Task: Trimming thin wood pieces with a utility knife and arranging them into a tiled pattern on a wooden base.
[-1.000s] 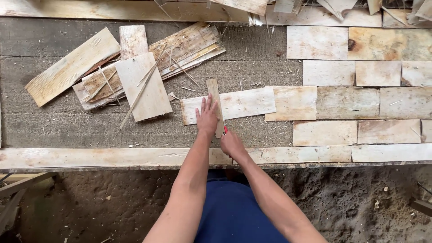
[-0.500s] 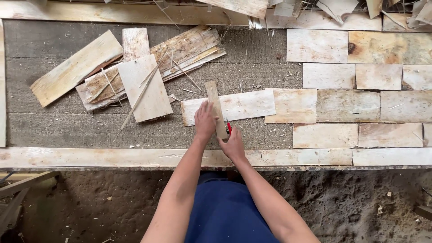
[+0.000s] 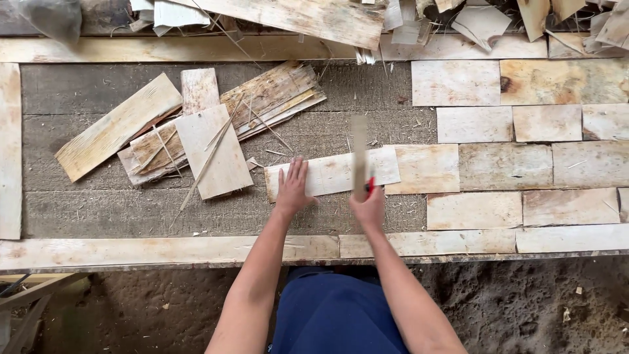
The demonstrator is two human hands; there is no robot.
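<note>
Near edge: a pale rail (image 3: 164, 250) runs across just below both wrists, dirt floor beneath it.

Left hand (image 3: 293, 187), fingers spread wide and flat, palm down on the left end of a pale veneer sheet (image 3: 331, 174). The sheet lies level on the grey board (image 3: 98, 216), running from under these fingers rightward.

Right hand (image 3: 369, 208) closed around a narrow wood strip (image 3: 359, 154), with something red (image 3: 369, 185) showing at the fingertips; what it is cannot be told. The strip stands up from the fist and crosses over the sheet's right part, blurred, hiding a band of the sheet behind it.

Right of the right fingers: laid veneer pieces (image 3: 504, 164) in rows, edges touching, the nearest butting the sheet's right end.

Left of the left fingers, apart from them: a loose pile of offcuts (image 3: 209, 147), overlapping, with thin splinters lying across them.

Beyond the fingertips: bare board with scattered slivers, then a far rail (image 3: 196, 49), and past it a heap of scrap veneer (image 3: 314, 16).
</note>
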